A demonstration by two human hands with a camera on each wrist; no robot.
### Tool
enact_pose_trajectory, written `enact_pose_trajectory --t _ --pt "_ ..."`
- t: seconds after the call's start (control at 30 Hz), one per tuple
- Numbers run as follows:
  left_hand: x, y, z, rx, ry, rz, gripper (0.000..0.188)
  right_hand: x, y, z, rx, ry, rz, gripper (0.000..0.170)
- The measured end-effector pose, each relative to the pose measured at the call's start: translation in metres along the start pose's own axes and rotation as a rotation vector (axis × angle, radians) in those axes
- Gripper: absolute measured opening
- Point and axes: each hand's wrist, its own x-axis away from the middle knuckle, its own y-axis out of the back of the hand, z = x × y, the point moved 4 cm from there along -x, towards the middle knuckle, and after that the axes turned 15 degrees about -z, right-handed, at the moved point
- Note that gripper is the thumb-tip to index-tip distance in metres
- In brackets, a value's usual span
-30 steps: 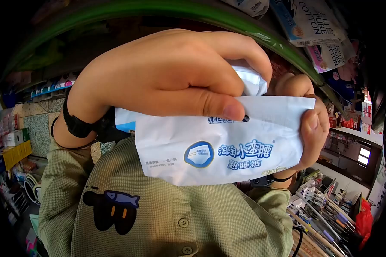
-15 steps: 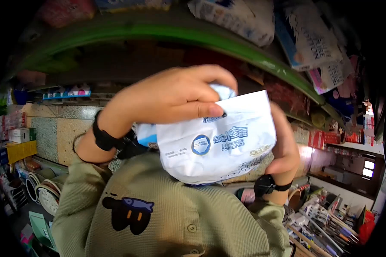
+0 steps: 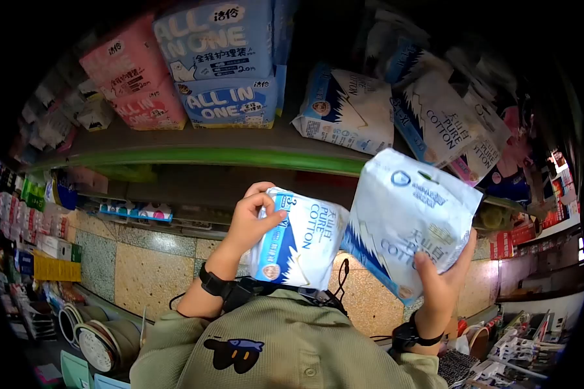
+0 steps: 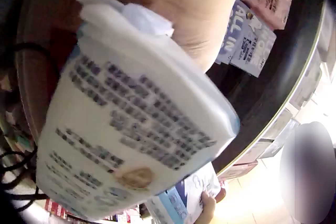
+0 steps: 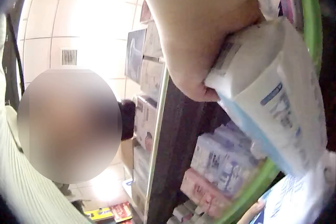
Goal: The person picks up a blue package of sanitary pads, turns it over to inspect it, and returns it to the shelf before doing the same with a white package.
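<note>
My left hand pinches the upper left corner of a white and blue "Pure Cotton" pack of sleep pants, thumb over its front. This pack shows its printed side in the left wrist view. My right hand grips a second pack of sleep pants by its lower right side, thumb across the front. That pack is tilted, its cut-out carrying hole near the upper edge. Both packs are held up in front of my body, their near edges close together. The right wrist view shows fingers under the second pack.
A green-edged shelf runs ahead, with blue "All in One" packs, pink packs and similar white-blue packs. Buckets stand at lower left. The tiled floor lies below.
The two packs, earlier overlapping in front of me with my left hand at the carrying hole, are now side by side, one per hand. The view has shifted to show more shelf.
</note>
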Motion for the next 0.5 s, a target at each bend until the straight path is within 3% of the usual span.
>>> enact_pose_trajectory --t 0.03,0.1,0.13,0.17,0.2,0.23,0.27,0.3,0.33,0.37,0.4,0.43,0.47,0.5 --pt "0.001 -0.005 -0.005 -0.053 -0.061 0.011 0.021 0.005 -0.009 0.005 0.050 0.101 -0.028 0.075" --pt "0.004 -0.023 -0.018 -0.160 -0.172 0.034 0.022 0.017 -0.029 0.013 0.305 0.396 0.088 0.077" --pt "0.006 -0.033 -0.027 -0.158 -0.131 0.043 0.023 0.020 -0.050 0.029 0.388 0.498 0.223 0.077" --pt "0.007 -0.039 -0.030 -0.247 -0.307 0.107 0.016 0.023 -0.069 0.043 0.468 0.598 0.365 0.077" --pt "0.003 -0.043 -0.009 0.160 0.162 0.138 0.024 0.028 -0.079 0.040 0.470 0.522 0.543 0.077" --pt "0.009 -0.046 -0.002 0.394 0.339 0.205 0.033 0.034 -0.087 0.036 0.466 0.445 0.720 0.078" --pt "0.014 -0.049 0.004 0.612 0.533 0.246 0.042 0.040 -0.095 0.029 0.310 0.301 0.861 0.066" --pt "0.017 -0.051 -0.010 0.658 0.427 0.342 0.050 0.039 -0.098 0.024 0.351 0.366 0.885 0.062" --pt "0.016 -0.051 -0.008 0.529 0.385 0.334 0.040 0.037 -0.098 0.019 0.396 0.436 0.909 0.059" --pt "0.015 -0.052 -0.010 0.564 0.423 0.361 0.039 0.034 -0.100 0.017 0.443 0.508 0.935 0.057" --pt "0.013 -0.053 -0.016 0.600 0.460 0.386 0.037 0.026 -0.102 0.028 0.503 0.718 0.868 0.053" --pt "0.011 -0.054 -0.019 0.637 0.492 0.412 0.036 0.017 -0.104 0.035 0.577 0.690 0.814 0.078" --pt "0.010 -0.056 -0.015 0.621 0.696 0.382 0.035 0.012 -0.108 0.041 0.583 0.748 0.771 0.087" --pt "0.009 -0.059 -0.019 0.560 0.666 0.408 0.037 0.006 -0.112 0.047 0.586 0.811 0.724 0.097"
